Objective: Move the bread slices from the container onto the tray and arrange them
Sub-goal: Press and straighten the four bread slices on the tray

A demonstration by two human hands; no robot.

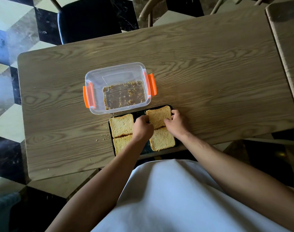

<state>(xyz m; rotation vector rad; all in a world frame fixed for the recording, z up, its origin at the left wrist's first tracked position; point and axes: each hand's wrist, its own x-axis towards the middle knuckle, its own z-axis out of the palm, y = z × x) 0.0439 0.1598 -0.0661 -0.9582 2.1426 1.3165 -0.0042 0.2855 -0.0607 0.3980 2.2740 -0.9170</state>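
A dark tray (pixel 140 113) lies at the table's near edge with several toasted bread slices on it. The far right slice (pixel 158 117) is gripped at its left edge by my left hand (pixel 142 127) and at its right edge by my right hand (pixel 176 123). A second slice (pixel 162 139) lies just below it. On the left side sit a far slice (pixel 121 125) and a near slice (pixel 121 144), partly hidden by my left forearm. The clear plastic container (pixel 117 88) with orange latches stands just beyond the tray and holds only crumbs.
Crumbs (pixel 102 136) are scattered on the wooden table (pixel 209 72) left of the tray. A dark chair (pixel 87 19) stands at the far side. A second table's edge (pixel 286 39) adjoins on the right.
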